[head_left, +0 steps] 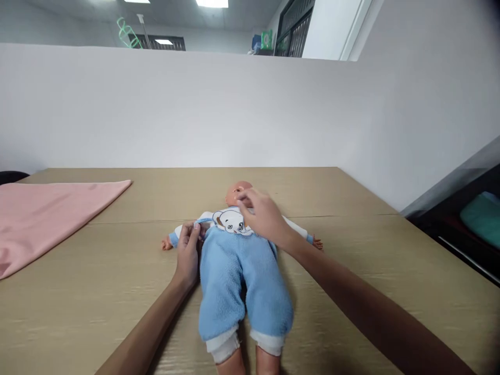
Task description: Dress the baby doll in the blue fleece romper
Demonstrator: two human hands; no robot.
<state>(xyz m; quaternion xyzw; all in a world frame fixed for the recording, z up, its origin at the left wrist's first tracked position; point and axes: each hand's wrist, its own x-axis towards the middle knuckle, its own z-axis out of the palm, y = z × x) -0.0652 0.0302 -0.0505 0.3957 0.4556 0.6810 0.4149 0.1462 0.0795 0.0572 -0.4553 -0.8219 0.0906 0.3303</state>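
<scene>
A baby doll (238, 271) lies on its back on the tan table (351, 291), head away from me. It wears a blue fleece romper with a white elephant bib (231, 221). My left hand (188, 252) pinches a blue strap (203, 221) of the romper at the doll's shoulder on the left of the picture. My right hand (263, 216) rests over the doll's other shoulder, fingers curled on the romper's top edge near the neck. The doll's bare head (235, 193) shows just beyond my right fingers.
A pink cloth (47, 216) lies spread on the table's left side. A white partition wall (195, 109) stands behind the table. At the right edge is a dark shelf (464, 229) with a teal item (482, 216) on it.
</scene>
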